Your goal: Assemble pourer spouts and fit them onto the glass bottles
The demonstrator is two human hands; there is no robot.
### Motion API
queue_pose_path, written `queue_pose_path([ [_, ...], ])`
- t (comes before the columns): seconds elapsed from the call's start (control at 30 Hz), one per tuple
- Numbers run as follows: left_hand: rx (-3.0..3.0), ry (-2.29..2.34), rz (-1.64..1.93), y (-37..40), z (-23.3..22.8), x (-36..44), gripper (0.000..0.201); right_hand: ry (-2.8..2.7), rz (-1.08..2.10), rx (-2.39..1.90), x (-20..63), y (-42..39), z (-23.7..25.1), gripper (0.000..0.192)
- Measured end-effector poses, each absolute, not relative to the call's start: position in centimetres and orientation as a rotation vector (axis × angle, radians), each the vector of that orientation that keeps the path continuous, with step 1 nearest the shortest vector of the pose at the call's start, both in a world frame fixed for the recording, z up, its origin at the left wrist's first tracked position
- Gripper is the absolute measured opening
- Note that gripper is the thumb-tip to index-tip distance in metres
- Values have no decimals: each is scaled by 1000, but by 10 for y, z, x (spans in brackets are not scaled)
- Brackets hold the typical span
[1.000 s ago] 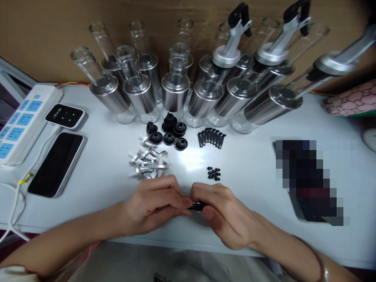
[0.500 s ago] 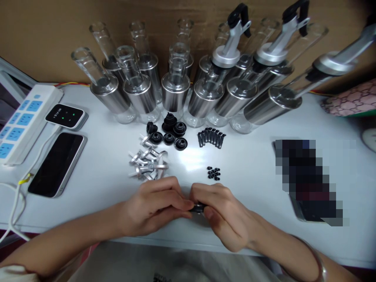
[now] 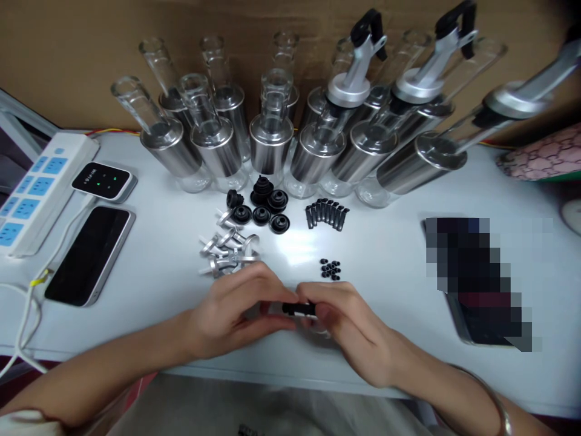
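both hands meet low over the white bench (image 3: 385, 254). the left hand (image 3: 231, 315) and right hand (image 3: 345, 321) pinch a small black part (image 3: 297, 309) between their fingertips, just in front of a heap of metal spouts (image 3: 227, 251).

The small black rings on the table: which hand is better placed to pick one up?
Probably the right hand: the small black rings lie just beyond its knuckles, while the left hand sits nearer the metal spouts.

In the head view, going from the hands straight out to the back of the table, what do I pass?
Small black part pinched between left hand and right hand → tiny black rings → row of black pins → steel-and-glass bottles → brown cardboard backdrop.
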State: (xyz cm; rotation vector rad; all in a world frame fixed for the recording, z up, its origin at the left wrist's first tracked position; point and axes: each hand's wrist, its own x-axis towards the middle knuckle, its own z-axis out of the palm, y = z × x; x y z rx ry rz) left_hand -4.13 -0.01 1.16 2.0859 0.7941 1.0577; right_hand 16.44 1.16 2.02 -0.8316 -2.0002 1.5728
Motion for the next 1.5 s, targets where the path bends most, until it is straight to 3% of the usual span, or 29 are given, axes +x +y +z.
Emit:
queue_pose_path([
  [0.4, 2303, 805, 1093, 2, 13, -40, 17, -1308, 2353, -990, 166, 11, 19, 25],
  [0.83, 2465, 841, 1113, 2, 13, -40, 15, -1226, 2417, -817, 163, 12, 17, 41],
  [1.1, 2506, 862, 1067, 2, 15, -43, 19, -1100, 2505, -741, 163, 10, 13, 36],
  [1.4, 2419, 890, 1145, 1, 13, -44, 8, -837, 2686, -631, 159, 13, 9, 43],
  [1.5, 2456, 847, 1157, 1, 13, -45, 14, -867, 2710, -667, 160, 13, 6, 48],
])
